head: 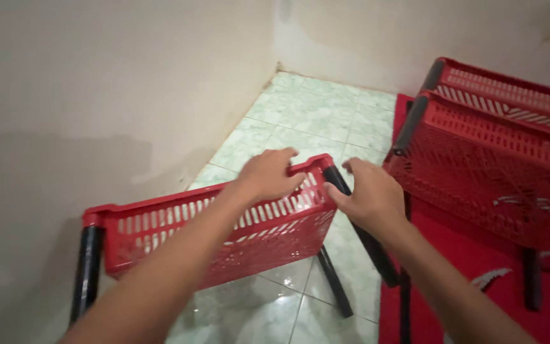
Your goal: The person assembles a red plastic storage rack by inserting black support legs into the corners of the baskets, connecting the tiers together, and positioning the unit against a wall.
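A red slotted plastic basket point(224, 236) is seen tilted above the pale green tiled floor point(326, 121), close to the left-hand wall point(84, 95). Its top rim is gripped by the left hand point(268, 175), fingers curled over the rim near the basket's right corner. A black leg tube point(358, 223) at that same corner is touched by the right hand point(367, 194); the thumb is pressed on the tube, fingers bent loosely above it, and a full grasp cannot be confirmed. A second black tube point(87, 271) is fitted at the basket's left corner, pointing down. Another black leg point(335, 283) is seen below the basket, slanting to the floor. To the right of the basket, well apart from it, a stack of red baskets point(498, 159) is seen tilted, with a black tube point(412, 124) at its near corner. Under that stack, a red mat point(479, 280) with white marks is laid on the tiles. Beyond the basket, the room corner is formed by two plain cream walls.
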